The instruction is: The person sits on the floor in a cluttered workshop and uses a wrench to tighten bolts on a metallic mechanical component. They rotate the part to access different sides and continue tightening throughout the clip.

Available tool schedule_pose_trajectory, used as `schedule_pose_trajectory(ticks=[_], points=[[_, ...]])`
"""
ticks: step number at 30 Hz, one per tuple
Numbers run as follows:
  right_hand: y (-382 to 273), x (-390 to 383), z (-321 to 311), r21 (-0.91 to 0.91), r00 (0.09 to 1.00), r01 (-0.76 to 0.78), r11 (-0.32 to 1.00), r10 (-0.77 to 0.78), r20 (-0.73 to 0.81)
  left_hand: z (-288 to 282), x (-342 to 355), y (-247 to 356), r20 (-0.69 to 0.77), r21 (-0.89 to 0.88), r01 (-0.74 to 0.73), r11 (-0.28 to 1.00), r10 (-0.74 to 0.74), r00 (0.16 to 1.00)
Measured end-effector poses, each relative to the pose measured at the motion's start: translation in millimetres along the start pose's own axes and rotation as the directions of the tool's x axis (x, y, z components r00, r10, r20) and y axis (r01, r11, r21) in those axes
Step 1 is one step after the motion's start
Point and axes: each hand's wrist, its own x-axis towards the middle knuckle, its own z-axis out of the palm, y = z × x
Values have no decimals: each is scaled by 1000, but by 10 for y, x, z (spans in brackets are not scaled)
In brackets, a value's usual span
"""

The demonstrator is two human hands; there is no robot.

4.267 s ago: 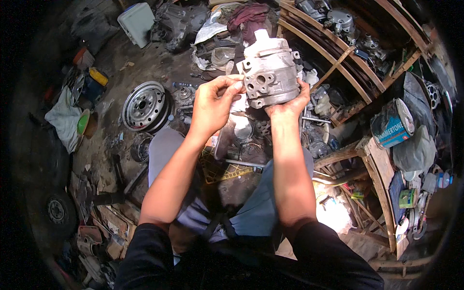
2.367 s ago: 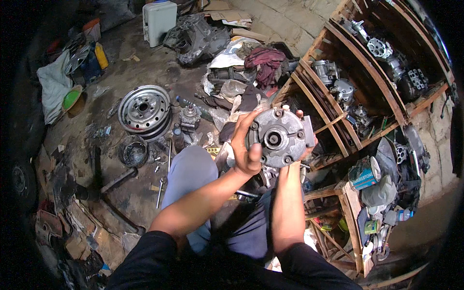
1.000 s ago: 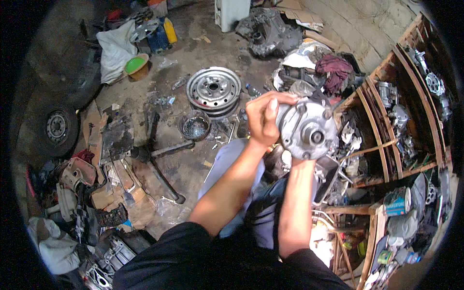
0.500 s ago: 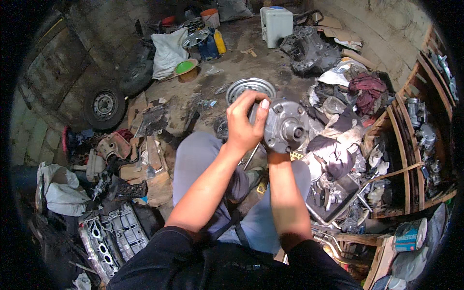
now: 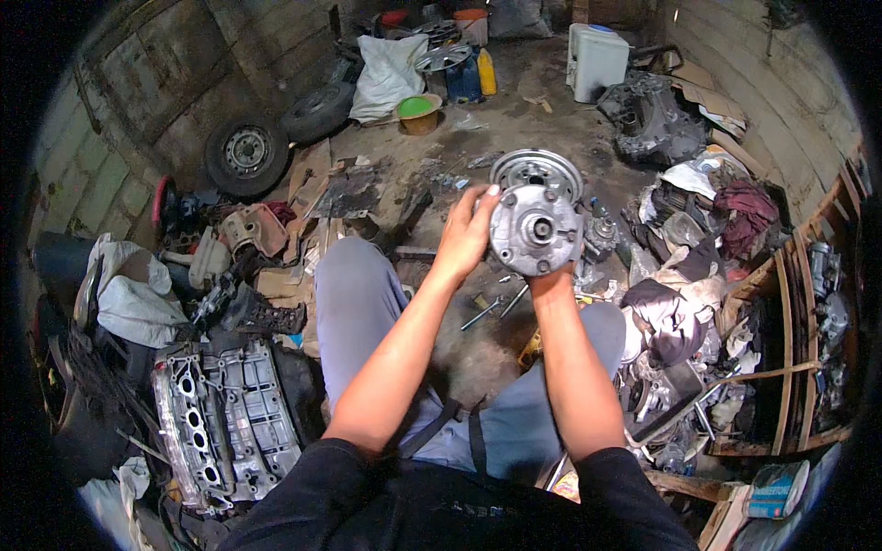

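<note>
I hold up a grey cast-metal compressor body (image 5: 516, 230), its round end face with bolts and a central shaft turned toward me. My left hand (image 5: 467, 230) is closed on its left side, fingers along the casing. My right hand (image 5: 551, 275) grips it from below at the right, mostly hidden behind it. Behind it a steel wheel rim (image 5: 537, 165) lies on the floor, with metal tools (image 5: 482, 312) below the part, between my knees.
An engine head (image 5: 225, 418) lies at lower left. Tyres (image 5: 246, 156), sacks (image 5: 386, 64), a green-topped bucket (image 5: 417, 119) and a white plastic box (image 5: 593, 64) stand further back. A heap of rags (image 5: 675, 312) and wooden racks (image 5: 790, 349) with parts are at right.
The compressor has turned from showing its side ports to showing its round end face, with both hands still on it. The view has swung leftward and up, bringing the back of the room in.
</note>
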Motion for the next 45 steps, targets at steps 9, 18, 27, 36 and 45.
schedule_pose_trajectory(ticks=[9, 18, 27, 36, 45], points=[[646, -193, -634, -553, 714, -504, 663, -39, -699, -363, -425, -1625, 258, -816, 483, 318, -546, 797], [1246, -803, -2136, -144, 416, -732, 666, 269, -869, -258, -990, -4068, 127, -623, 714, 319, -860, 495], [1500, -930, -2709, -85, 221, -887, 454, 255, -941, -133, -1348, -5176, -63, -185, 874, 450, -893, 446], [1771, -430, -3537, -311, 436, -807, 501, 151, -887, -258, -653, -4786, 7, -545, 781, 304, -930, 367], [2087, -385, -3702, -789, 792, -601, 126, -34, -609, -455, -291, -4690, -251, -145, 739, 658, -746, 616]])
